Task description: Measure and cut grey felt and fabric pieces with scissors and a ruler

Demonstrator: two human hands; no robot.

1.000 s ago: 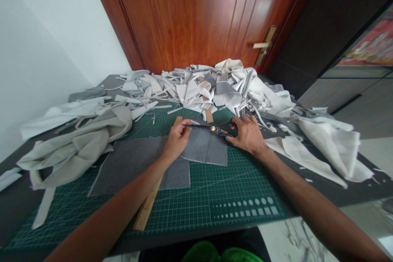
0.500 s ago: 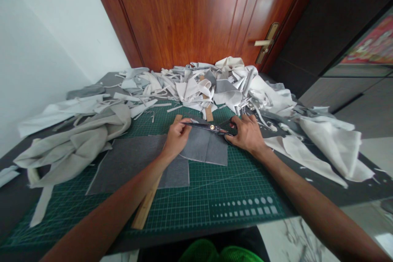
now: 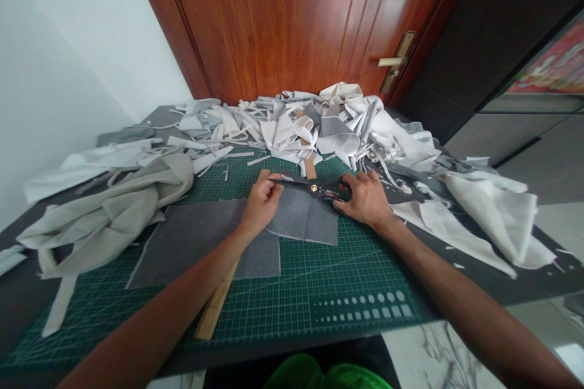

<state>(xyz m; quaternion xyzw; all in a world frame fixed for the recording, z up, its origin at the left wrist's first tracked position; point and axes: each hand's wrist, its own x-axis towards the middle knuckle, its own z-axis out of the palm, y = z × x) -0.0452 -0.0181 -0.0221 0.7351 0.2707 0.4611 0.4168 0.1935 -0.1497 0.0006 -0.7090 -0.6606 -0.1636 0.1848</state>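
My right hand (image 3: 362,197) is closed around the black handles of a pair of scissors (image 3: 310,186), blades pointing left along the far edge of a grey fabric piece (image 3: 303,216). My left hand (image 3: 261,202) pinches that grey fabric near the blade tips and holds it down on the green cutting mat (image 3: 319,292). A larger dark grey fabric sheet (image 3: 196,240) lies to the left under my left forearm. A wooden ruler (image 3: 214,310) runs beneath my left arm, its far end showing near the blade tips.
A heap of white and grey fabric scraps (image 3: 319,127) covers the back of the table. A beige cloth bundle (image 3: 109,213) lies at left, white pieces (image 3: 493,213) at right. A wooden door (image 3: 296,18) with a handle (image 3: 392,61) stands behind. A white wall is at left.
Both hands and the scissors stay in nearly the same spot; the view has shifted slightly. The scissor blades have edged a little along the fabric's far edge.
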